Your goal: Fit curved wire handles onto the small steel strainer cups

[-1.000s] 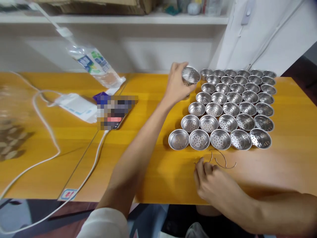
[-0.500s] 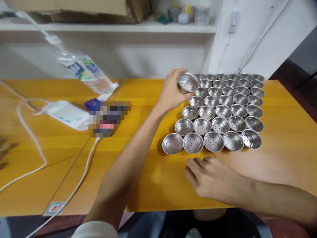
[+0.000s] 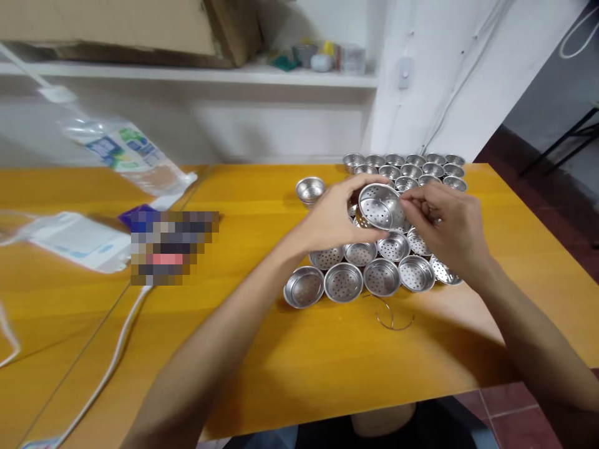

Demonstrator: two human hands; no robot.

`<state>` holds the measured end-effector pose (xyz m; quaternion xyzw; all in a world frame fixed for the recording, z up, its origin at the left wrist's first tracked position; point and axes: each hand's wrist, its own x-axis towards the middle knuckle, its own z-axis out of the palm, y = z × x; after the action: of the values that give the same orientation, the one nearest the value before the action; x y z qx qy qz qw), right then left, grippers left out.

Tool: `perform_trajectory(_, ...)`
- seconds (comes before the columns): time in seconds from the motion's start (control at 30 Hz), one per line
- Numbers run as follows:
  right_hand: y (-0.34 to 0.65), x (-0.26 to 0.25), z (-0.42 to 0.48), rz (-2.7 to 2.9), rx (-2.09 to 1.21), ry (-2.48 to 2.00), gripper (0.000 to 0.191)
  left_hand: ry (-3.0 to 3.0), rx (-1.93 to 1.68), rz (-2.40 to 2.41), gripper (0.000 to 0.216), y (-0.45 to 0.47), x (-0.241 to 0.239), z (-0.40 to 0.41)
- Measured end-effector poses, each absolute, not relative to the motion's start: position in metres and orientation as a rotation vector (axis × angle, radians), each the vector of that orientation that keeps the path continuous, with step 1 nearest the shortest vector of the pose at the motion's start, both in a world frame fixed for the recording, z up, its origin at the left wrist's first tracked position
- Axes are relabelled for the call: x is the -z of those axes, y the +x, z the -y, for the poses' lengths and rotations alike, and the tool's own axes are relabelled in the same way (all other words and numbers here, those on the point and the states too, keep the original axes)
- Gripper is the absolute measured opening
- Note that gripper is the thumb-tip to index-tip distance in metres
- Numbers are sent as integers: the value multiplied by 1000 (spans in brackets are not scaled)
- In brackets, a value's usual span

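My left hand (image 3: 334,215) is wrapped round the side of a perforated metal filter basket (image 3: 381,207), held tilted above the rows with its open mouth towards me. Thumb and fingertips of my right hand (image 3: 442,218) are pinched together at the basket's right rim; anything small between them is hidden. Another filter basket (image 3: 310,189) stands on the table by itself, just beyond my left hand. Thin curved wires (image 3: 395,327) lie in front of the nearest row. Below and behind my hands stand several rows of like baskets (image 3: 343,282), partly covered by them.
On the left of the yellow table (image 3: 243,374) are a plastic bottle (image 3: 131,153), a white box-shaped device (image 3: 77,240), a pixelated item (image 3: 171,246) and a white cable (image 3: 122,340). A shelf (image 3: 187,75) with a cardboard box (image 3: 116,28) runs behind.
My right hand has risen from the table to the basket in my left hand, uncovering the wires. My left hand has come nearer. A single basket now stands left of the rows. The view has shifted.
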<state>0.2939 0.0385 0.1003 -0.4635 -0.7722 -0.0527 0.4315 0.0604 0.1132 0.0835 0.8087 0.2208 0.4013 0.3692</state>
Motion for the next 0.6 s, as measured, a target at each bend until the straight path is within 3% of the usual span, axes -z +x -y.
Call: perform_trajectory(0.6, 292, -92, -42, 1915, 290, -1218, 18, 2177, -922, -649, 81, 67, -82, -102)
